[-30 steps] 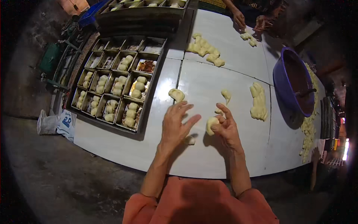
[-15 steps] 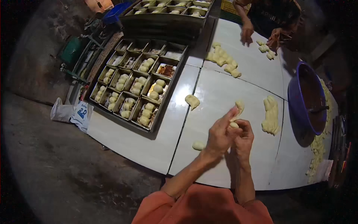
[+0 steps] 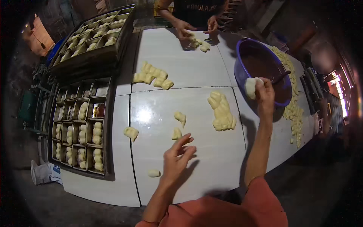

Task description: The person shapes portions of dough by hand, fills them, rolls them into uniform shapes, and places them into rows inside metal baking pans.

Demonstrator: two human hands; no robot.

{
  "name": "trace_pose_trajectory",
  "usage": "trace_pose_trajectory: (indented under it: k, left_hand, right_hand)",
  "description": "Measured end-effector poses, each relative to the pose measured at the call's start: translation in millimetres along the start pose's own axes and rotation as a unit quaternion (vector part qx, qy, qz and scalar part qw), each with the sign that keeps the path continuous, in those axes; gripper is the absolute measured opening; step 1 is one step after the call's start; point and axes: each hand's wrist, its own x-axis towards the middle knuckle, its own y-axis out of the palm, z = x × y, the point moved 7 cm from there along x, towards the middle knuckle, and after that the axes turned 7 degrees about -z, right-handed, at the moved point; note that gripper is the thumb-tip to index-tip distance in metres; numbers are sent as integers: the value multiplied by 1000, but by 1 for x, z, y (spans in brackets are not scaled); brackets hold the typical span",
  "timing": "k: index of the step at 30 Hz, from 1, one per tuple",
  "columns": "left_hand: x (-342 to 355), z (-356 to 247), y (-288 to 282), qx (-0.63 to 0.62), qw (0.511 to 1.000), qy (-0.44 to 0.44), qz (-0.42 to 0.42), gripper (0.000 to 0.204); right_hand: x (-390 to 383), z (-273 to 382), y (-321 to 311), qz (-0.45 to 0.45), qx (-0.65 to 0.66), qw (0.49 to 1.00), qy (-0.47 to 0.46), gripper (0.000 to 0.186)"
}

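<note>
My right hand [image 3: 266, 92] is raised beside the near left rim of a purple bowl [image 3: 239, 72]. Between its fingers is a whitish, rounded, dough-like lump [image 3: 250, 88]. Brown filling [image 3: 261, 62] lies in the bowl, and a dark utensil handle [image 3: 281, 77] sticks out over the rim. My left hand [image 3: 179, 157] hovers over the white table with fingers apart and nothing in them. Just beyond its fingertips lies a small dough piece [image 3: 176, 133], with a curved dough piece [image 3: 180, 117] farther off. A dough scrap [image 3: 131, 133] and a smooth dough roll [image 3: 154, 173] lie to the left.
A bunch of joined dough pieces [image 3: 221, 111] lies before the bowl, another group [image 3: 153, 75] farther left. Divided baking tins [image 3: 109, 151] with dough balls stand at left, a second set [image 3: 124, 45] behind. Across the table a co-worker's hands [image 3: 184, 30] handle dough. Dough strips [image 3: 293, 109] line the right side.
My hands have parted. The right has moved right to the bowl; the left has opened. Two small dough pieces now lie on the table near it. The whole view has turned rightward.
</note>
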Motion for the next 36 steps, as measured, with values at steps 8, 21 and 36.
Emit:
trace_pose_trajectory:
  k: [8,21,36]
  left_hand:
    - [-3,-39,-42,150,985,60,-52,36]
    - [10,-3,3,-19,997,-68,14,38]
    - [-16,-8,-124,-169,964,-36,-203,32]
  right_hand:
    - [128,-133,-79,192,-416,879,128,20]
    - [41,-26,5,116,57,970,208,14]
    - [-276,-20,223,357,86,917,154,52]
